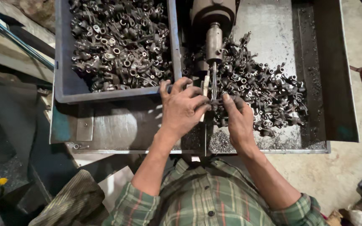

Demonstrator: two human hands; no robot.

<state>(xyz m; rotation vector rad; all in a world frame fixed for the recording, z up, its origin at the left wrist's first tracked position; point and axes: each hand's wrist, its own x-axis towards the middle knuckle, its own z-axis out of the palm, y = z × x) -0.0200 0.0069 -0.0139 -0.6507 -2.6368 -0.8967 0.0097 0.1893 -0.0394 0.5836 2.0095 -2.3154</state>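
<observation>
A small dark forged metal part (215,101) sits between the fingertips of both hands, directly beneath the tip of the drill bit (213,81) that hangs from the spindle chuck (213,42) of the machine. The left hand (183,109) is curled, fingers closed against the part from the left side; the right hand (239,119) pinches it from the right with thumb and forefinger, the remaining fingers folded toward the palm. Judged from this position, the step in hand is locating the part under the bit; the next move would call for holding it square and steady, with fingertips kept clear of the bit. Just beyond the right fingers lies a loose heap of like parts (265,94) on the metal work tray (281,33), too many and too entangled to count. Beyond the left fingers stands one grey bin (70,83), filled with more of the same parts, likewise uncountable. Fine metal swarf (221,143) lies below the right wrist. Count: two hands, one spindle, one bit, one bin, one tray, one open heap. The person wears a green plaid shirt (206,196).
</observation>
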